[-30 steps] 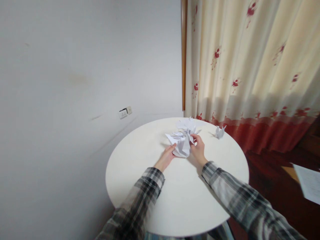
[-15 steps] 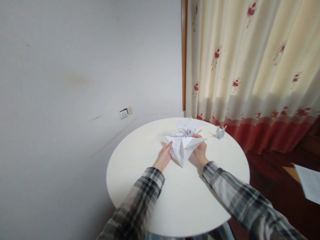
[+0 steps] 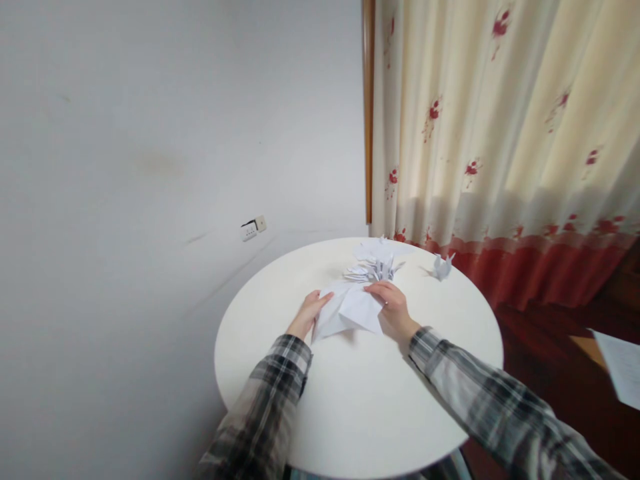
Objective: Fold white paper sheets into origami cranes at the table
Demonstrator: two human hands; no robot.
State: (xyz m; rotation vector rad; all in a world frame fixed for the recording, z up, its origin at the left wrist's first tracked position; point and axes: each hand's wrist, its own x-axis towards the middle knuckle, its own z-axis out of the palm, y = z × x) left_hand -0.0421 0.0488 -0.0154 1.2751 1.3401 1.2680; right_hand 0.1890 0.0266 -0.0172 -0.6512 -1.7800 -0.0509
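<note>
A creased, partly folded sheet of white paper (image 3: 350, 310) is held just over the round white table (image 3: 345, 407). My left hand (image 3: 309, 313) pinches its left side, thumb on top and the other fingers mostly hidden. On the upper right of the sheet, my right hand (image 3: 393, 307) is closed, fingertips pressed on the paper. Right behind the sheet lies a cluster of folded paper pieces (image 3: 377, 268) with pointed ends. Whether the sheet touches that cluster I cannot tell.
Flat white paper (image 3: 383, 249) lies at the table's far edge. A single folded paper piece (image 3: 443, 267) stands at the far right. Behind are a wall with a socket (image 3: 249, 231) and a patterned curtain (image 3: 475, 133). Printed paper (image 3: 617, 367) shows at the right edge.
The paper sheet has turned and now lies flatter, with its folds facing differently. My left hand has moved left, and my right hand has shifted its grip leftward onto the upper side.
</note>
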